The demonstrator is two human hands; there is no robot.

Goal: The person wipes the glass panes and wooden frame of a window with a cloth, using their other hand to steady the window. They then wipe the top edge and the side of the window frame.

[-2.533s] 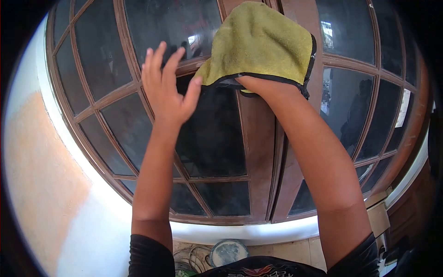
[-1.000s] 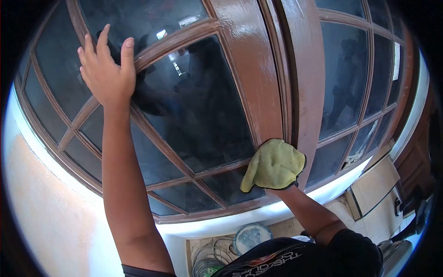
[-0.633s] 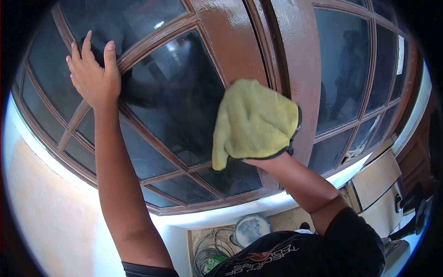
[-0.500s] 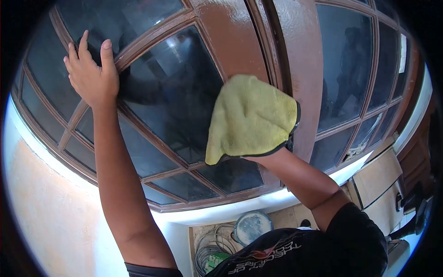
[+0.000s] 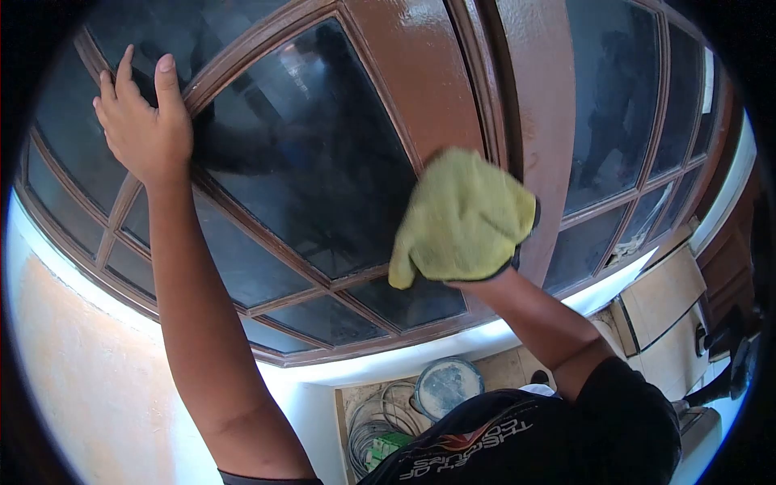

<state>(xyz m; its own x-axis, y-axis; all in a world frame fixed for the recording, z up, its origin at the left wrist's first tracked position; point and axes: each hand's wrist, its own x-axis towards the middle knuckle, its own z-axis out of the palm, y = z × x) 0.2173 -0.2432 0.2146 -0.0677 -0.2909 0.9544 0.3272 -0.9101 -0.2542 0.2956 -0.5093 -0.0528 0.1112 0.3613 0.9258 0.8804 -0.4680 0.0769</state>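
My left hand lies with its fingers spread against the brown wooden frame and dark glass at the upper left, holding nothing. A yellow-green cloth with a dark edge drapes over my right hand, which is hidden beneath it; only the wrist shows below. The cloth is against the brown door stile, beside the large glass pane, and is slightly blurred. How the fingers under it are bent cannot be seen.
More dark panes stand to the right of the door's central joint. Below are a white ledge, a round bucket or lid, coiled cable with a green item, and tan boards at the lower right.
The cloth and my right hand have moved slightly right and down in the view. My left hand appears a little farther left and higher, still spread; the view itself has shifted somewhat.
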